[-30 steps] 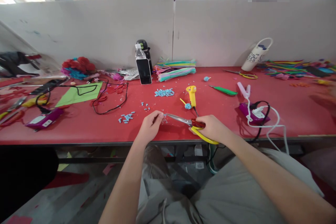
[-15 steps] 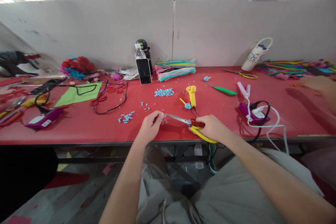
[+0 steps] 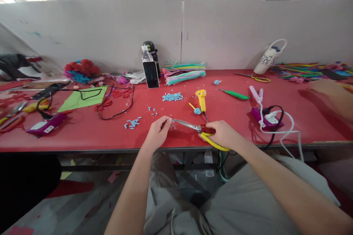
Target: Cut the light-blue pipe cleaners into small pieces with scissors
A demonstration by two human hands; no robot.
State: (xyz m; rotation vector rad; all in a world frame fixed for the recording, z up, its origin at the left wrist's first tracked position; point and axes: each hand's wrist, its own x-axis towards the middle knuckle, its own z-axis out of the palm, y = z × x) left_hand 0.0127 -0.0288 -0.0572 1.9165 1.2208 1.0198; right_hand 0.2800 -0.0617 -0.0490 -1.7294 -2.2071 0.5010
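Observation:
Between the thumb and fingertips of my left hand (image 3: 157,132) is a tiny piece of blue pipe cleaner (image 3: 173,120), mostly hidden by the fingers. My right hand (image 3: 224,134) is closed round the red and yellow handles of a pair of scissors (image 3: 190,125). The blades point left, their tips right at the blue piece. Left of my left hand lies a small group of cut blue pieces (image 3: 132,123). A bigger heap of them (image 3: 172,97) is farther back. A blue fuzzy ball (image 3: 197,111) on a yellow stem sits beside a yellow glue gun (image 3: 202,100).
Behind are a propped phone (image 3: 151,75) and pipe cleaner bundles (image 3: 186,75). A green-handled pointed tool (image 3: 235,94) and a purple power strip (image 3: 267,119) with cables lie to the right. Another person's blurred hand (image 3: 331,93) is at far right. Green paper (image 3: 82,99) lies left.
My hands and the scissors have hardly moved. At the far right, the other person's hand has shifted slightly and is more blurred.

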